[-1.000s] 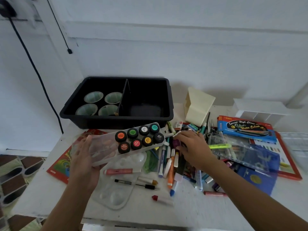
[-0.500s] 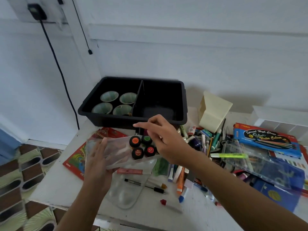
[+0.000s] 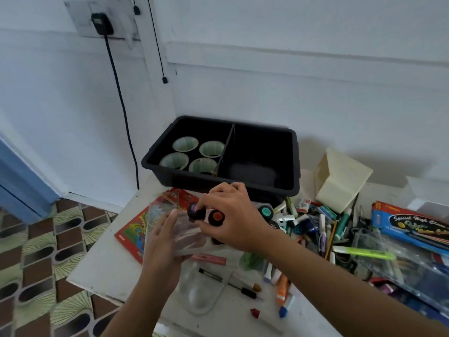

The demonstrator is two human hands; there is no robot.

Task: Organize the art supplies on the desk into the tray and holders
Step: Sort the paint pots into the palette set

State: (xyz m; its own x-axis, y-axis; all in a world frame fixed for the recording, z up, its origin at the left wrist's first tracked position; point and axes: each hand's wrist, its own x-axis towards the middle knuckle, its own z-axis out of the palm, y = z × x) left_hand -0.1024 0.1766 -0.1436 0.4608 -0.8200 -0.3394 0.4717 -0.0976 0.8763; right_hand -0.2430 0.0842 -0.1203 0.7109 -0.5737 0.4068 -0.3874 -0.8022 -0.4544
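Observation:
My left hand holds a clear plastic paint case from below, above the desk's front left. My right hand pinches a small purple-capped paint pot over the case's open slots. An orange-capped pot and a teal-capped pot sit in the case, partly hidden by my right hand. Behind stands the black divided tray, with several pale green cup holders in its left half.
Markers, pens and tubes lie heaped on the right of the desk, with a blue paint set box and a clear pouch. A red booklet and clear palette lie under my hands. A cream holder leans by the tray.
My right hand left the marker pile, came across over the case and now pinches the purple-capped pot at the case's left slots. The view has swung left.

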